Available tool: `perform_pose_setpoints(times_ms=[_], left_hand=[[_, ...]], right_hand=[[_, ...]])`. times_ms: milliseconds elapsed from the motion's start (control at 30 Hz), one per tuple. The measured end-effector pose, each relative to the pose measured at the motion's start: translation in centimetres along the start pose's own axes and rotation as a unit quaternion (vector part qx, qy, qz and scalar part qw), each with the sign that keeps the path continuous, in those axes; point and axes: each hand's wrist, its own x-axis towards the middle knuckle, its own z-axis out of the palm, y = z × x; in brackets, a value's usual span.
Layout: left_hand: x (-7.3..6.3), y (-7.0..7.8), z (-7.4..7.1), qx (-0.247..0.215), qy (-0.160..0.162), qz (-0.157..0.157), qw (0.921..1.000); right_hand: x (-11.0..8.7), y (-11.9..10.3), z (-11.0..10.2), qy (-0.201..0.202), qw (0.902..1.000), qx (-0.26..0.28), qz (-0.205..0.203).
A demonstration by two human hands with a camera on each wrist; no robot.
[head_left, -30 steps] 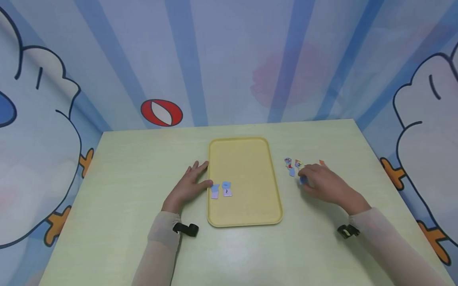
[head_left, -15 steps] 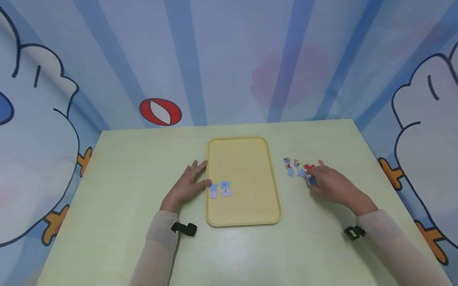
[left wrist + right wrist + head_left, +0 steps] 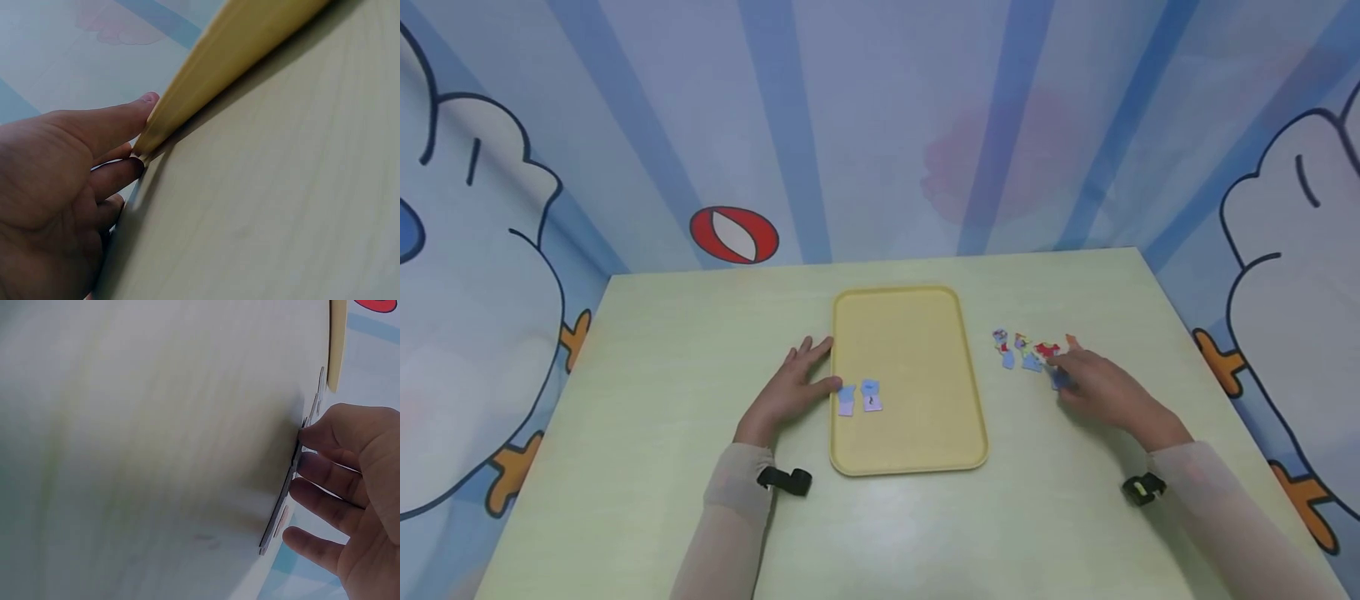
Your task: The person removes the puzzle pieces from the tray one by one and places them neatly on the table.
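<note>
In the head view my left hand (image 3: pixel 790 392) rests at the left rim of a yellow tray (image 3: pixel 910 450), its fingers reaching forward. The left wrist view shows my thumb (image 3: pixel 149 99) against the tray's wall, with fingertips at its lower edge. Two small blue-and-lilac puzzle pieces (image 3: pixel 872 396) lie apart inside the tray at the left. Right of the tray, my right hand (image 3: pixel 1105 392) holds a dark blue puzzle piece (image 3: pixel 1060 379) between thumb and fingertips, low at the tabletop. The right wrist view shows its thin edge (image 3: pixel 281 506) by the fingertips; the hand partly hides it.
Beside the right hand lie several loose puzzle pieces: a light blue one (image 3: pixel 1032 362), a red one (image 3: pixel 1047 349) and an orange one (image 3: pixel 1071 340). More pieces (image 3: pixel 1002 343) lie near the tray's right rim. A printed cartoon backdrop (image 3: pixel 880 125) encloses the pale table (image 3: pixel 700 333).
My right hand has shifted right along with the dark blue piece, uncovering the red and light blue pieces. My left hand has stayed at the tray's rim.
</note>
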Motion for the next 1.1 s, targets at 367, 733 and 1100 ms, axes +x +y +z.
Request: perform_pose_setpoints(times_ms=[367,733,1100], left_hand=[[0.1,0.0,0.1,-0.005,0.004,-0.017,0.9998],[0.2,-0.1,0.0,0.000,0.001,-0.003,1.0000],[0.3,-0.4,0.0,-0.006,-0.002,0.016,0.9999]], right_hand=[[-0.3,-0.1,0.2,0.012,0.9999,0.006,-0.003],[-0.5,-0.4,-0.3,0.009,0.9999,0.009,0.005],[0.7,-2.3,-0.9,0.045,0.9976,0.048,-0.023]])
